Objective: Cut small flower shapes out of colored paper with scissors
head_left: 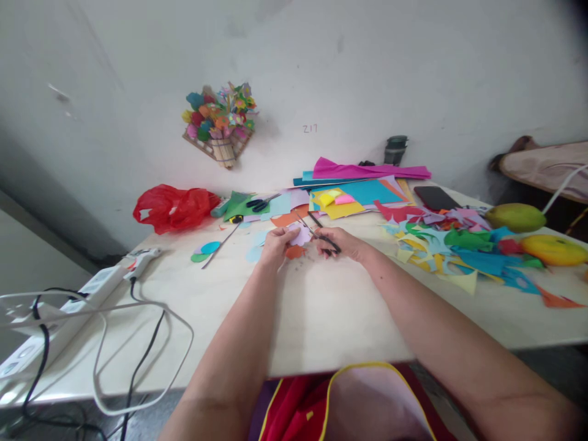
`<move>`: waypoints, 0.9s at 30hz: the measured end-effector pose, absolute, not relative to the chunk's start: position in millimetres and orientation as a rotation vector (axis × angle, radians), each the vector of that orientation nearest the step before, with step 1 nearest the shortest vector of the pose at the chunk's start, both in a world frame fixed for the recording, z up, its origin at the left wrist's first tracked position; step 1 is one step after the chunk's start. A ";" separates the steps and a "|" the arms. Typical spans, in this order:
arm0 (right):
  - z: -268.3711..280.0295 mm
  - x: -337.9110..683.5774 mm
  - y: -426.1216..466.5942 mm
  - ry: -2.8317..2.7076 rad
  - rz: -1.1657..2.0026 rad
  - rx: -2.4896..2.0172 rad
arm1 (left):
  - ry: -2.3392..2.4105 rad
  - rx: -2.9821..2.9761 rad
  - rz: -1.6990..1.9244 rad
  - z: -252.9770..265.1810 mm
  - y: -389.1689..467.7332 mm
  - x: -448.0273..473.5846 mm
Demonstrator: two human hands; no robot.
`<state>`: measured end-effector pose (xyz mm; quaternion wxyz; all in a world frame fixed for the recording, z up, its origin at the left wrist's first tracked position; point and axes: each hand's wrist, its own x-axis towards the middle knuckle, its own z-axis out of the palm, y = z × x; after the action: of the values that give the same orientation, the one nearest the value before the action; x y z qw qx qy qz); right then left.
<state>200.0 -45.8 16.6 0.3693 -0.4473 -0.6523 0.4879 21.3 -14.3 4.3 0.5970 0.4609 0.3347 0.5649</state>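
Near the middle of the table, my left hand (276, 246) pinches a small piece of lilac paper (301, 235) with a scalloped edge. My right hand (343, 242) is closed round the black handles of a pair of scissors (314, 230). The blades are apart and point to the upper left, beside the lilac paper; whether they touch it I cannot tell. Just below lies an orange paper piece (295, 252). Pale blue paper cut-outs (254, 253) lie left of my left hand, and farther left are a blue paper circle (210, 247) and a green one (199, 258).
Colourful paper scraps (452, 245) are heaped at the right, beside two mangoes (514, 217) and a phone (435, 198). Paper sheets (362, 195) and other scissors (260, 204) lie at the back. A red plastic bag (177, 208) stands back left. Power strips (98, 282) and cables line the left edge.
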 end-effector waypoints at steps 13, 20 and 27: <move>12.4 197.9 -42.8 -1.695 1.247 -1.111 | 0.754 1.008 1.338 3.9 -15.1 24.2; 5.1 195.7 -37.8 -1.679 1.236 -1.106 | 0.754 1.006 1.334 2.9 -14.9 24.9; -3.6 196.1 -32.3 -1.678 1.205 -1.089 | 0.758 1.018 1.342 4.0 -16.0 26.3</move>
<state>196.1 -32.3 -3.6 0.3925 -0.4288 -0.6609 0.4746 26.3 -16.0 4.0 0.6029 0.4397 0.3275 0.5796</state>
